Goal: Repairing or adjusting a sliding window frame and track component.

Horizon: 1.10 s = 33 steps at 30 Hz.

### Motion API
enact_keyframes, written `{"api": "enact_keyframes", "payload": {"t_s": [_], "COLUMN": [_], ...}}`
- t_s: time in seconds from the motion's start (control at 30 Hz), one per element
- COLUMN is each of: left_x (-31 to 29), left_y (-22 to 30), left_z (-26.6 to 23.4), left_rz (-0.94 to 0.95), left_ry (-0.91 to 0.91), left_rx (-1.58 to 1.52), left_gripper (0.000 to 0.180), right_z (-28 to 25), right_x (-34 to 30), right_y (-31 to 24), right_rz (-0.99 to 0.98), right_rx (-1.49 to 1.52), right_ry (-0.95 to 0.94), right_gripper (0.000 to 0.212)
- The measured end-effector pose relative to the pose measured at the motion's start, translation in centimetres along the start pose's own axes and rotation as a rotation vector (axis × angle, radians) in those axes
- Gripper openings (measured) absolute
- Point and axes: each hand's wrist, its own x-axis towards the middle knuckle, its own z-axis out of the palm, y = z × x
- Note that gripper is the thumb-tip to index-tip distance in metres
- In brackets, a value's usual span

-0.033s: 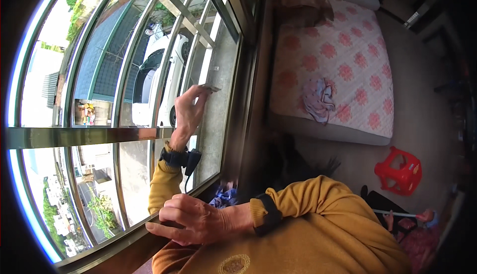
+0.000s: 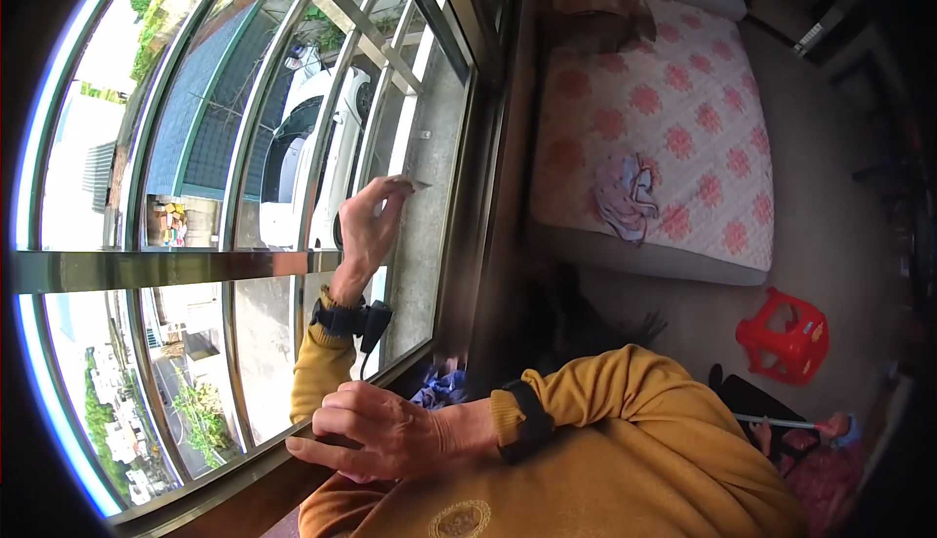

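Through the window opening reaches my left hand [image 2: 367, 228], its wrist wearing a black strap. Thumb and fingers pinch a small, thin, flat greyish piece [image 2: 416, 185], pointed at its outer end; its kind is not clear. The piece is over the grey concrete ledge [image 2: 415, 279] outside; whether it touches the ledge I cannot tell. Closer to my body, my right hand [image 2: 386, 433] is closed over the dark window frame [image 2: 249, 507], fingers curled and thumb along it. Whatever lies under its palm is hidden.
Metal security bars [image 2: 239, 162] and a crossbar [image 2: 176, 265] surround my left arm. A white car [image 2: 332, 138] stands outside. Indoors are a bed [image 2: 673, 158] with a crumpled cloth [image 2: 625, 197], a red plastic stool [image 2: 784, 338], and a blue cloth [image 2: 441, 389] beside the frame.
My left hand has shifted slightly nearer to me, and the thin piece in it has turned a little. My right hand has stayed put.
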Motion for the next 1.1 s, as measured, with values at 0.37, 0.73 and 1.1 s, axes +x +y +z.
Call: {"api": "enact_keyframes", "payload": {"t_s": [0.37, 0.73, 1.1], "left_x": [2.7, -0.3, 3.0], "left_y": [-0.4, 3.7, 2.1], "left_z": [0.5, -3.9, -1.6], "left_rz": [-0.032, 0.018, -0.07], "left_ry": [0.084, -0.035, 0.015], "left_rx": [-0.008, -0.07, -0.023], "left_gripper": [0.008, 0.007, 0.012], "right_z": [0.7, 0.4, 1.1], "right_x": [-0.1, -0.3, -0.5], "right_y": [-0.5, -0.1, -0.5], "right_rz": [0.02, 0.028, 0.026], "right_rx": [0.038, 0.058, 0.058], "right_ry": [0.009, 0.013, 0.024], "right_gripper": [0.05, 0.052, 0.06]}}
